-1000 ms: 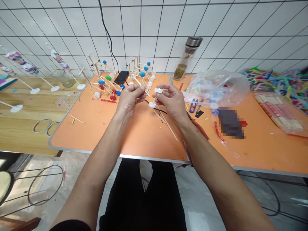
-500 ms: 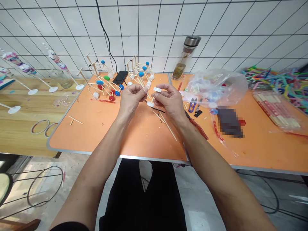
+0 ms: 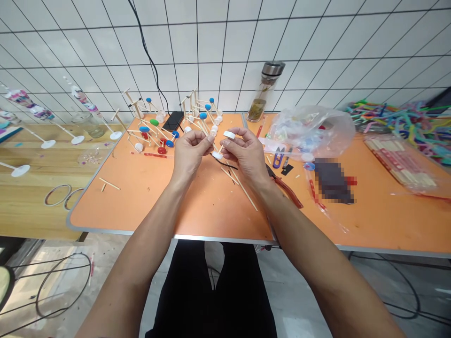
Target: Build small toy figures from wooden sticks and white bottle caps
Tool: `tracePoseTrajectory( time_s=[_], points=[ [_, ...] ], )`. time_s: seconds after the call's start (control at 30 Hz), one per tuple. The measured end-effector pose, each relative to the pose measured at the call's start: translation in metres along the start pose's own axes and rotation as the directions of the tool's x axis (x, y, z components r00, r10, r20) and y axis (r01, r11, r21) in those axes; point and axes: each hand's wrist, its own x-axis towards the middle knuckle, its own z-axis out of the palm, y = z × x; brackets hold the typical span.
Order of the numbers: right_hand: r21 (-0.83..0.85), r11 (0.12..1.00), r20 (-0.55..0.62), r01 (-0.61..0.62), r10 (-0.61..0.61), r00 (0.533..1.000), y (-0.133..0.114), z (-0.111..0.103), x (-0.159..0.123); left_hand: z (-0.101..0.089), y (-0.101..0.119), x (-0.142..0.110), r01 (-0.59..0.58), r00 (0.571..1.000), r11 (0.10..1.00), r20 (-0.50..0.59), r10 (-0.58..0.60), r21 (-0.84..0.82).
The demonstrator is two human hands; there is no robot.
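Observation:
Above the orange table, my right hand (image 3: 246, 149) pinches a short wooden stick (image 3: 221, 149). One white bottle cap (image 3: 229, 134) shows by its fingers, and another white bottle cap (image 3: 216, 155) is at the stick's lower end. My left hand (image 3: 193, 149) is closed, thumb against forefinger, close to the right fingertips; what lies in its pinch is too small to make out. Just behind it stands a stick frame (image 3: 201, 123) with blue and white bottle caps. Farther left is a second stick frame (image 3: 150, 131) with blue, green, red and white caps.
Loose sticks (image 3: 246, 190) and a thin black cable (image 3: 225, 164) lie beneath my hands. To the right are red-handled pliers (image 3: 289, 190), purple snips (image 3: 278, 157), a plastic bag (image 3: 313, 131) and packaged sticks (image 3: 400, 162). A glass bottle (image 3: 259, 105) stands near the wall.
The view has tilted up slightly, so the table sits lower in the picture. Both hands keep their pinches, and the right hand with the capped stick has come slightly closer to the left.

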Motion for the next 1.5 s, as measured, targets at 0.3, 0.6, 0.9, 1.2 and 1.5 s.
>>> tracePoseTrajectory(
  time_s=[0.3, 0.6, 0.9, 1.2, 1.5],
  points=[
    [0.010, 1.000, -0.018, 0.011, -0.011, 1.000, -0.0016, 0.0019, -0.0022, -0.0007, -0.0032, -0.0005, -0.062, 0.998, 0.996, 0.000, 0.062, 0.061],
    [0.021, 1.000, -0.041, -0.003, 0.004, 0.999, -0.0007, 0.0025, -0.0016, 0.0025, -0.0007, -0.0035, -0.044, 0.998, 0.996, -0.032, 0.047, 0.083],
    [0.042, 0.999, -0.056, -0.005, 0.008, 0.998, 0.0014, 0.0011, 0.0029, 0.0034, -0.0008, -0.0036, -0.033, 0.995, 0.993, -0.092, 0.043, 0.116],
    [0.092, 0.996, -0.056, -0.002, 0.007, 0.998, 0.0000, 0.0025, 0.0025, 0.0062, -0.0003, -0.0047, -0.006, 0.993, 0.995, -0.119, 0.017, 0.096],
    [0.077, 0.997, -0.062, -0.008, 0.013, 0.998, -0.0003, 0.0032, 0.0025, 0.0060, -0.0020, -0.0051, -0.002, 0.992, 0.996, -0.127, 0.014, 0.093]
  ],
)
